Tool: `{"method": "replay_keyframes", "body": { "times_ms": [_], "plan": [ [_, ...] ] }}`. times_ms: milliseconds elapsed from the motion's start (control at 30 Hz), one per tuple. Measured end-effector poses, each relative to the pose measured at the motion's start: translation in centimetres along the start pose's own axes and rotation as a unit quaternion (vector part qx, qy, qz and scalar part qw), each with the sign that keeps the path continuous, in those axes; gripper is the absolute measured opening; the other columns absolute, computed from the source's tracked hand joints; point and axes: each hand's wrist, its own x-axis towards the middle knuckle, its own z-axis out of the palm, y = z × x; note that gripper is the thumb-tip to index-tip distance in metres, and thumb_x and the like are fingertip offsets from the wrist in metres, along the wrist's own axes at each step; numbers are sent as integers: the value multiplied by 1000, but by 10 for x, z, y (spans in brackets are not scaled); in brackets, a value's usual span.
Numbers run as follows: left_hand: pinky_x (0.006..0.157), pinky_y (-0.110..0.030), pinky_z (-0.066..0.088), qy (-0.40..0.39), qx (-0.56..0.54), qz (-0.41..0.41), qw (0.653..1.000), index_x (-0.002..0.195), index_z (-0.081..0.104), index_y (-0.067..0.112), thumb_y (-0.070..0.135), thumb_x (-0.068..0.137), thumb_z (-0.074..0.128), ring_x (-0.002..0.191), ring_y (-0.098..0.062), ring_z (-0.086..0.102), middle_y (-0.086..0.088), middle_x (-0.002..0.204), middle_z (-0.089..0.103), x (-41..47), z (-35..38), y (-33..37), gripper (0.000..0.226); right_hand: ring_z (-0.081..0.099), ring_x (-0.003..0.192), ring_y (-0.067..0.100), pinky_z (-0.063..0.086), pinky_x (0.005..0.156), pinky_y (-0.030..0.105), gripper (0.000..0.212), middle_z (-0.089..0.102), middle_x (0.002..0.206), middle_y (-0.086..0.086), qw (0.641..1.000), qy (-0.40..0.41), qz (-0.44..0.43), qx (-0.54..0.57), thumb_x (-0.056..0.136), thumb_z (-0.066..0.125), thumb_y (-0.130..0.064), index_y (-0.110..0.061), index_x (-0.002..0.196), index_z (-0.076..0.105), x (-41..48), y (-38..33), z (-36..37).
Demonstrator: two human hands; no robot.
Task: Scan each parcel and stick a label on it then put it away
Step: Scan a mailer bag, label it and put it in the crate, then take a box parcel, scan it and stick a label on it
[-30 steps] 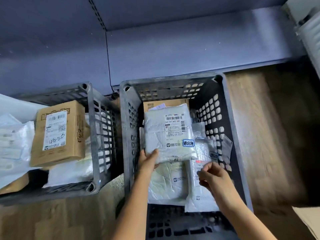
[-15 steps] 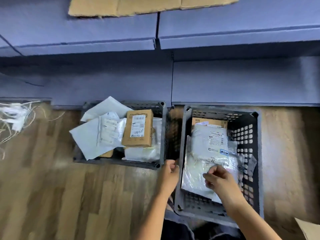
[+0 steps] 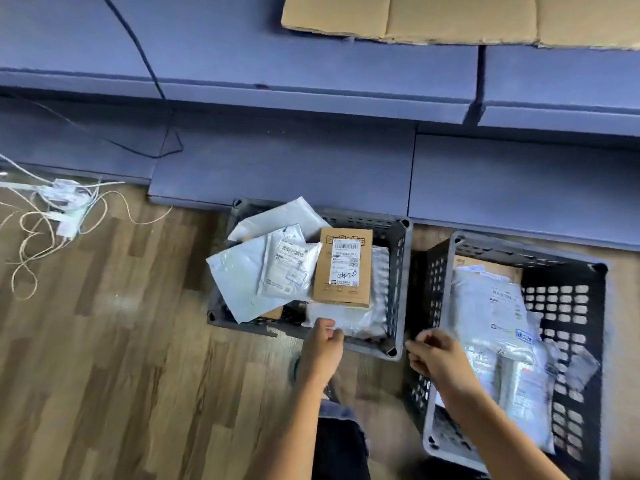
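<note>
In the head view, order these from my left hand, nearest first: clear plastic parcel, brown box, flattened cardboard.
1. Clear plastic parcel, in the left crate, by the left hand.
2. Brown box, just beyond, same crate.
3. Flattened cardboard, far, on the blue platform.

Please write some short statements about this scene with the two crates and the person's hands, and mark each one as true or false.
1. The left crate and the right crate stand side by side on the wooden floor. True.
2. The parcel with the blue sticker lies in the left crate. False: it lies in the right crate.
3. The right hand holds a scanner. False: no scanner is in view.
4. The labelled cardboard box lies in the left crate. True.
5. The left hand rests on the flat cardboard. False: it is at the left crate's near rim; the cardboard lies on the blue surface.
</note>
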Motion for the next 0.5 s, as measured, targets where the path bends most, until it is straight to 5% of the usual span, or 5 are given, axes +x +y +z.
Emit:
{"method": "replay_keyframes", "body": {
  "times_ms": [133,233,400,500],
  "plan": [
    [80,-20,34,-15,34,10,999,124,49,11,23,99,43,112,-15,53,-4,128,56,36,-45,-11,29,43,57,18,40,45,15,22,48,62,8,1000,11,28,-4,87,54,10,-6,74,48,31,6,61],
    [78,-20,34,-13,43,12,999,123,50,10,23,98,44,110,-15,54,-4,126,57,53,-62,-16,29,53,64,18,45,59,25,12,56,73,10,996,22,79,44,90,56,3,-7,87,50,50,5,92],
    [90,-28,45,-41,32,-2,999,121,50,15,24,97,45,107,-16,57,-2,124,59,69,-54,-28,27,55,60,20,41,58,28,10,53,74,11,973,22,169,154,91,56,-3,-6,94,47,78,14,118],
    [87,-30,48,-63,24,-7,998,124,48,17,24,97,44,99,-16,60,0,125,58,78,-43,-36,28,56,82,28,48,80,36,28,55,100,15,953,19,222,207,91,57,-7,-1,117,49,103,17,122]
  ]
}}
